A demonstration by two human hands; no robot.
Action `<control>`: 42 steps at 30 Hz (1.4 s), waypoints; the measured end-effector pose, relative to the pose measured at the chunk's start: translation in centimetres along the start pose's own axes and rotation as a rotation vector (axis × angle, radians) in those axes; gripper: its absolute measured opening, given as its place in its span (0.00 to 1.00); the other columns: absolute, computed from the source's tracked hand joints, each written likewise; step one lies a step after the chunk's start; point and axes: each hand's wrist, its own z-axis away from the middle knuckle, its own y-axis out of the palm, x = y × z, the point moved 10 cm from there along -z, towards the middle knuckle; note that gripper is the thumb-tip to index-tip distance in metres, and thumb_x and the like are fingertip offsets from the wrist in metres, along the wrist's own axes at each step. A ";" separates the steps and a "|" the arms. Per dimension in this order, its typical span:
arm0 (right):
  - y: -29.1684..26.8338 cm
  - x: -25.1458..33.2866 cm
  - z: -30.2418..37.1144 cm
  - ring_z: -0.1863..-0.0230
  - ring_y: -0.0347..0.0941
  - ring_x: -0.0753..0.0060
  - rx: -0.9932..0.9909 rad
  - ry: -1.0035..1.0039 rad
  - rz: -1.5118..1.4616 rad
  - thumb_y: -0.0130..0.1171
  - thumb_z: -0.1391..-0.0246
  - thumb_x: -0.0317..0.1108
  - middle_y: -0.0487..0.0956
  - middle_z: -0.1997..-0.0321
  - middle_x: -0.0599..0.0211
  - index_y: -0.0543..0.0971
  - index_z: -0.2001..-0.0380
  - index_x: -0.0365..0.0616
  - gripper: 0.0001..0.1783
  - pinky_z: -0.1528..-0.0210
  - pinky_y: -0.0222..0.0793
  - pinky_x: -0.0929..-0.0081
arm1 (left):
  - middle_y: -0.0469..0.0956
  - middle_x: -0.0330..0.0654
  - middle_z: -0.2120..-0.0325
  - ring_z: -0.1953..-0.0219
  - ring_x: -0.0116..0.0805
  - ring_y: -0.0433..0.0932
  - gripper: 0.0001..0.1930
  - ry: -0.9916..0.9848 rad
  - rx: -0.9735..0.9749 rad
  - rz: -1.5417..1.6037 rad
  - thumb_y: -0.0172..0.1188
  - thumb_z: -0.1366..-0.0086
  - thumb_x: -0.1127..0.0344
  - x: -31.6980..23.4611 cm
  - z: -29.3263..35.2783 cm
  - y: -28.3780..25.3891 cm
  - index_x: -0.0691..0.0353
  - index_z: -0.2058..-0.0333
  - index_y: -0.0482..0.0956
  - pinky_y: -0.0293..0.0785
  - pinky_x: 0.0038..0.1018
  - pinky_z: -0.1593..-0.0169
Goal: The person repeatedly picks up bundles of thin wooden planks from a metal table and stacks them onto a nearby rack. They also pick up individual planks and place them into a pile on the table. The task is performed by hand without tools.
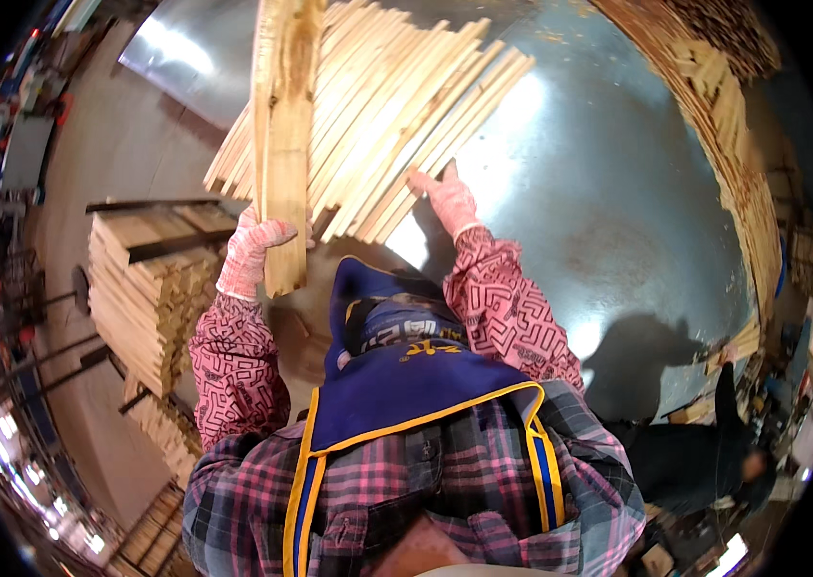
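Gloved in pink, my left hand (pixel 257 245) grips the lower end of a wide wooden board (pixel 286 125), thumb across its face. The board stands out lengthwise away from me, above a fanned layer of thin pale wooden strips (pixel 397 91) on a shiny metal table (pixel 609 192). At the right side of that layer is my right hand (pixel 448 200), also gloved, with fingers apart and fingertips at the near ends of the outermost strips. Whether they press on the wood I cannot tell. The board hides part of the strips at left.
A stack of wooden boards (pixel 142 298) stands on a rack at my left, beside the table. Along the table's right side runs a long stack of thin wood (pixel 734 173). Behind at the lower right, a person in dark clothes (pixel 690 466) is near clutter.
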 end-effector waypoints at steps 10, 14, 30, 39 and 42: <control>1.5 -10.8 5.2 0.75 0.70 0.73 0.262 0.244 -0.762 0.60 0.37 0.44 0.77 0.69 0.66 0.76 0.52 0.39 0.19 0.74 0.66 0.74 | 0.80 0.49 0.60 0.63 0.41 0.82 0.31 0.347 -0.513 0.332 0.68 0.48 0.59 6.6 16.6 -8.4 0.71 0.48 0.73 0.83 0.39 0.55; 0.2 -13.5 5.7 0.78 0.72 0.69 0.336 0.315 -0.800 0.64 0.38 0.42 0.78 0.70 0.61 0.74 0.46 0.38 0.24 0.75 0.71 0.72 | 0.79 0.50 0.64 0.65 0.43 0.82 0.29 0.378 -0.648 0.472 0.68 0.48 0.58 9.5 22.6 -12.9 0.72 0.51 0.74 0.83 0.40 0.56; 1.9 -16.9 11.1 0.85 0.59 0.77 0.064 0.432 -0.565 0.58 0.36 0.40 0.68 0.78 0.71 0.73 0.59 0.48 0.10 0.84 0.58 0.76 | 0.80 0.50 0.60 0.60 0.44 0.81 0.30 0.228 -1.077 0.138 0.68 0.48 0.59 9.0 22.3 -53.1 0.69 0.49 0.74 0.79 0.37 0.54; 12.6 -9.6 28.9 0.78 0.67 0.80 -0.003 0.488 -0.246 0.56 0.36 0.40 0.72 0.75 0.76 0.76 0.44 0.53 0.18 0.77 0.62 0.79 | 0.78 0.52 0.48 0.49 0.43 0.76 0.37 0.083 -0.662 -0.577 0.67 0.43 0.49 5.3 -4.5 -49.9 0.67 0.40 0.71 0.71 0.34 0.45; 19.0 1.0 20.6 0.49 0.79 0.55 0.114 -0.126 0.623 0.55 0.43 0.46 0.81 0.46 0.56 0.77 0.41 0.49 0.28 0.46 0.74 0.63 | 0.78 0.52 0.48 0.51 0.42 0.77 0.37 0.099 -0.539 -0.648 0.67 0.42 0.50 6.2 -9.9 -42.6 0.67 0.39 0.70 0.72 0.33 0.47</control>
